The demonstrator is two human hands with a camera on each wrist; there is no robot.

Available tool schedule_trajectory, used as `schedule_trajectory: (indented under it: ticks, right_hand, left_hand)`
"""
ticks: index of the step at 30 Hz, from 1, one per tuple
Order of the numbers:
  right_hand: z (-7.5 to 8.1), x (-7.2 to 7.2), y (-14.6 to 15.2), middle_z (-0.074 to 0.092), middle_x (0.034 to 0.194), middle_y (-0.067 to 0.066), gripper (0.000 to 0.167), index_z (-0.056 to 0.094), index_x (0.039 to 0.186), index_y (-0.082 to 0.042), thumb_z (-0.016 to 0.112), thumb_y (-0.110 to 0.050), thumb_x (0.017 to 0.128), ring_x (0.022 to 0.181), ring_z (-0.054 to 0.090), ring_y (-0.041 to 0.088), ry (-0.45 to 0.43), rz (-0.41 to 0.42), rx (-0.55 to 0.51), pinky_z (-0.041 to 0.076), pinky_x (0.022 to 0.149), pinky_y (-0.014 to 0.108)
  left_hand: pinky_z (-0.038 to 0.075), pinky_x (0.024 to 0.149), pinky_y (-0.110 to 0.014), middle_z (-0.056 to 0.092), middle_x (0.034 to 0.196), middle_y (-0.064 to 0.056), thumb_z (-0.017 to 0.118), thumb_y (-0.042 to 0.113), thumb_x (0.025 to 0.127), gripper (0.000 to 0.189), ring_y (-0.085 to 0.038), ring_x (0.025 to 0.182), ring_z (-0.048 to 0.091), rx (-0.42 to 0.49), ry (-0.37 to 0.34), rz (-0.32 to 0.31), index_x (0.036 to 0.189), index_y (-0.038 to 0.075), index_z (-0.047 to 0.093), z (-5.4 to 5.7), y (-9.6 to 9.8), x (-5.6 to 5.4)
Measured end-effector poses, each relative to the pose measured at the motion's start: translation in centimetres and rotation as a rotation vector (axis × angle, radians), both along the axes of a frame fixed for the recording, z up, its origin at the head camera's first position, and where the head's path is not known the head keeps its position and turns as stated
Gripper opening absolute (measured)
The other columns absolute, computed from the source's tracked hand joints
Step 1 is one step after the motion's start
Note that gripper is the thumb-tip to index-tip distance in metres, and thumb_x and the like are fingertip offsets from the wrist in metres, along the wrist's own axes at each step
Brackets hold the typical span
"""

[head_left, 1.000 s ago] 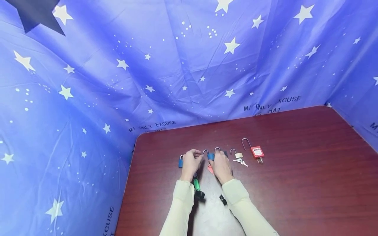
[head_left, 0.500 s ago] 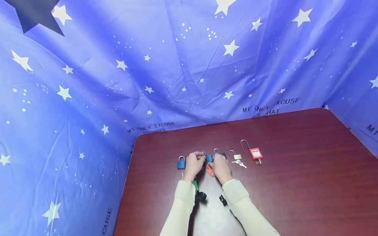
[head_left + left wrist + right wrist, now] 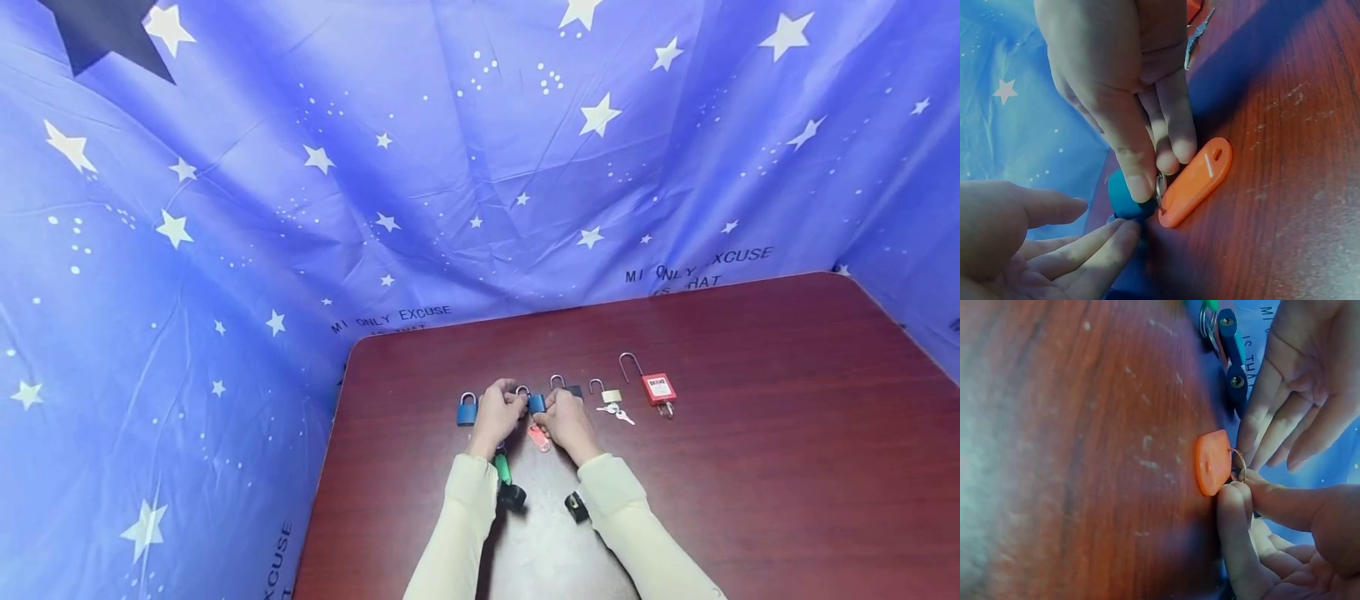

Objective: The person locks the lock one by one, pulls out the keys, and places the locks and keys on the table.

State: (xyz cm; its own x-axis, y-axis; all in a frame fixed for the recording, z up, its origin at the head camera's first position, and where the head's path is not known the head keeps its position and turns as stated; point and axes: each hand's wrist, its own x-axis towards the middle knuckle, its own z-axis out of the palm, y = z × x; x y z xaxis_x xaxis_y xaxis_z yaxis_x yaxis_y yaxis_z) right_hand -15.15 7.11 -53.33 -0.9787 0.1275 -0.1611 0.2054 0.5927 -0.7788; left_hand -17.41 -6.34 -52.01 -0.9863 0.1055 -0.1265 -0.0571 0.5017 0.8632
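Note:
My right hand pinches the lower end of a blue padlock whose shackle points away. In the left wrist view, its thumb lies over the padlock body. An orange key tag hangs beside it on a metal ring; any key under the fingertips is hidden. My left hand is at the padlock's left side. Its straight fingers touch the padlock, and its thumb stays apart. In the right wrist view, fingers cover the padlock beside the tag.
Another blue padlock lies left of my left hand. A green tag shows by the left wrist. To the right lie a black padlock, a brass padlock with keys, and a red long-shackle padlock.
My left hand has come right, from beside the blue padlock to touching it. My right hand has shifted slightly right, showing more of the orange tag. The head view has also shifted a little.

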Motion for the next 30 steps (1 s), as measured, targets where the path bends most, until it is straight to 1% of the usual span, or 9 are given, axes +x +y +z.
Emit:
schedule_trajectory:
  ticks: [6, 11, 14, 18, 20, 23, 25, 27, 30]
  right_hand:
    - [0.0, 0.6, 0.4, 0.069, 0.067, 0.005, 0.018, 0.059, 0.091, 0.001, 0.075, -0.006, 0.085, 0.051, 0.059, 0.008, 0.035, -0.005, -0.132, 0.048, 0.053, 0.024]
    - [0.0, 0.9, 0.6, 0.07, 0.07, 0.009, 0.017, 0.06, 0.092, 0.004, 0.074, -0.002, 0.085, 0.051, 0.063, 0.01, 0.052, -0.034, -0.244, 0.052, 0.05, 0.022]
    - [-0.1, 1.2, 0.6, 0.07, 0.071, 0.009, 0.016, 0.061, 0.094, 0.004, 0.073, -0.003, 0.087, 0.052, 0.062, 0.008, 0.052, -0.016, -0.288, 0.053, 0.052, 0.022]
    - [-0.2, 1.4, 0.4, 0.07, 0.074, 0.012, 0.015, 0.059, 0.097, 0.008, 0.07, 0.002, 0.088, 0.053, 0.062, 0.007, 0.061, 0.002, -0.404, 0.055, 0.053, 0.023]
    - [-0.1, 1.6, 0.4, 0.069, 0.074, 0.014, 0.016, 0.059, 0.099, 0.01, 0.069, 0.004, 0.088, 0.053, 0.062, 0.008, 0.068, 0.002, -0.456, 0.056, 0.053, 0.023]
    - [0.2, 1.9, 0.4, 0.068, 0.073, 0.016, 0.017, 0.058, 0.1, 0.012, 0.068, 0.006, 0.088, 0.053, 0.061, 0.007, 0.081, 0.004, -0.5, 0.055, 0.053, 0.023]
    - [0.4, 2.1, 0.4, 0.069, 0.074, 0.016, 0.017, 0.057, 0.101, 0.012, 0.067, 0.006, 0.089, 0.054, 0.061, 0.007, 0.092, 0.004, -0.52, 0.056, 0.053, 0.023]
    - [0.5, 2.3, 0.5, 0.068, 0.075, 0.016, 0.017, 0.057, 0.102, 0.013, 0.067, 0.005, 0.09, 0.055, 0.062, 0.007, 0.106, 0.015, -0.536, 0.057, 0.055, 0.025]
    - [0.8, 2.5, 0.6, 0.068, 0.077, 0.017, 0.019, 0.056, 0.104, 0.014, 0.066, 0.004, 0.091, 0.057, 0.063, 0.007, 0.115, 0.032, -0.566, 0.058, 0.057, 0.029]
  left_hand:
    - [0.056, 0.055, -0.025, 0.075, 0.088, -0.014, 0.061, 0.008, 0.096, 0.032, -0.022, 0.07, 0.073, 0.014, 0.008, 0.0, 0.124, -0.006, 0.061, 0.2, 0.2, 0.0]
    - [0.057, 0.055, -0.026, 0.074, 0.08, -0.01, 0.06, 0.006, 0.095, 0.026, -0.016, 0.064, 0.07, 0.06, 0.045, -0.016, 0.117, -0.007, 0.065, 0.3, 0.2, 0.1]
    - [0.057, 0.054, -0.027, 0.072, 0.076, -0.008, 0.06, 0.008, 0.096, 0.024, -0.014, 0.06, 0.069, 0.082, 0.069, 0.001, 0.114, -0.007, 0.067, 0.1, -0.1, 0.2]
    - [0.058, 0.057, -0.031, 0.072, 0.077, -0.01, 0.062, 0.013, 0.097, 0.023, -0.023, 0.064, 0.071, 0.084, 0.056, 0.048, 0.111, -0.004, 0.069, 0.2, -0.2, 0.3]
    - [0.058, 0.058, -0.03, 0.072, 0.078, -0.009, 0.064, 0.017, 0.096, 0.023, -0.026, 0.066, 0.071, 0.053, 0.057, 0.071, 0.108, -0.001, 0.071, 0.2, -0.1, 0.3]
    - [0.055, 0.064, -0.026, 0.072, 0.082, -0.005, 0.068, 0.028, 0.094, 0.026, -0.021, 0.071, 0.07, -0.016, 0.069, 0.086, 0.105, 0.005, 0.073, 0.4, 0.0, 0.4]
    - [0.054, 0.064, -0.025, 0.073, 0.084, -0.003, 0.069, 0.032, 0.093, 0.029, -0.019, 0.071, 0.07, -0.024, 0.079, 0.086, 0.104, 0.006, 0.073, 0.5, 0.1, 0.4]
    - [0.054, 0.065, -0.024, 0.074, 0.085, -0.003, 0.07, 0.034, 0.093, 0.029, -0.018, 0.071, 0.07, -0.014, 0.086, 0.091, 0.103, 0.007, 0.074, 0.6, 0.1, 0.4]
    - [0.055, 0.063, -0.024, 0.075, 0.085, -0.005, 0.069, 0.028, 0.093, 0.024, -0.017, 0.069, 0.07, 0.024, 0.091, 0.104, 0.102, 0.006, 0.074, 0.7, 0.3, 0.3]
